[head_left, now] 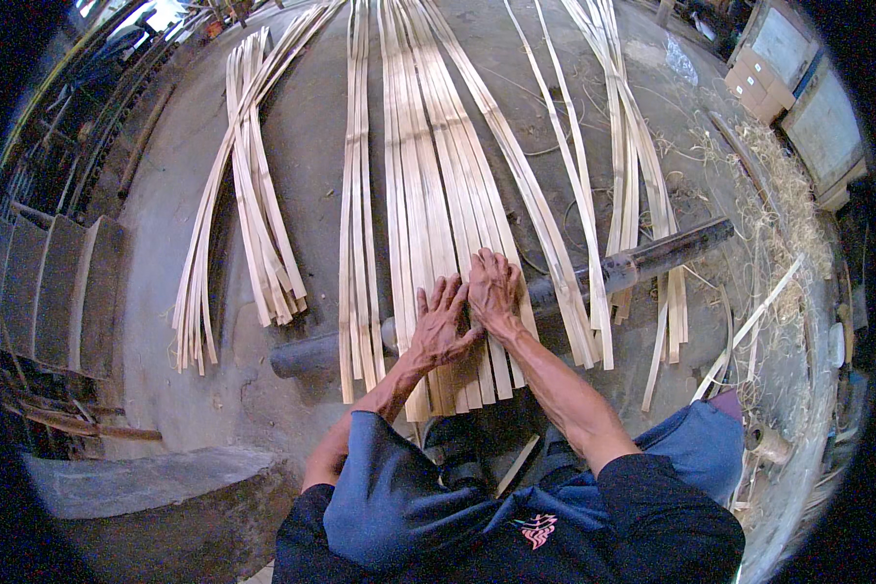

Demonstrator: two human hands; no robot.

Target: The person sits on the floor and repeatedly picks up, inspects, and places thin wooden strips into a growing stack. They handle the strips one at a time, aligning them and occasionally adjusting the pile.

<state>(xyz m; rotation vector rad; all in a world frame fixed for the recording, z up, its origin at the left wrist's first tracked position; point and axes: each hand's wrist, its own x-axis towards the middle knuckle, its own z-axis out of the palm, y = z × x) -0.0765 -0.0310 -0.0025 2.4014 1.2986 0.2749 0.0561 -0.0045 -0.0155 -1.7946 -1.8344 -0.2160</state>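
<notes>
Pale bamboo strips lie side by side in a broad row, running lengthwise away from me. Their near ends rest across a dark round pole on the floor. My left hand is laid on the middle of the row, its fingers stretched forward and a little apart. Just to its right and slightly farther off, my right hand presses on the strips with bent fingers, its thumb side close to the left hand. Neither hand visibly lifts a strip. The undersides of the fingers are hidden.
Loose bundles of strips lie left and right. Curly shavings are heaped along the right side. A cardboard box stands at the far right, a concrete ledge at the near left. My knees flank the near strip ends.
</notes>
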